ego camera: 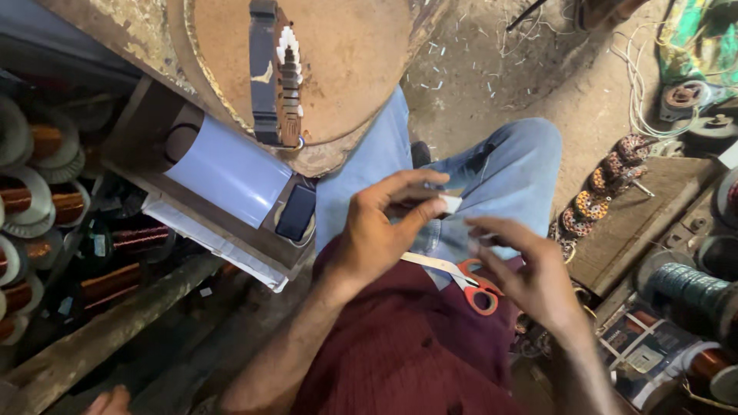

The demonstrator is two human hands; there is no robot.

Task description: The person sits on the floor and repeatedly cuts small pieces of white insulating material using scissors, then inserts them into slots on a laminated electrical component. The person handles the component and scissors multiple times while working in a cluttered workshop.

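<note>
My left hand (380,230) is raised over my lap and pinches a small white paper strip (450,204) between thumb and fingertips. My right hand (530,273) hovers just right of and below the strip, blurred, its fingers spread and holding nothing that I can make out. Orange-handled scissors (477,290) lie on my lap below both hands, their blades pointing left under my left wrist. I am seated, in blue jeans and a maroon shirt.
A pale blue sheet roll (231,175) and a dark phone (296,214) lie on a bench at left. A rusty round plate (346,61) carries a stepped former (288,77). Copper wire spools (46,204) at left, wound coils (607,188) and a green wire spool (692,290) at right.
</note>
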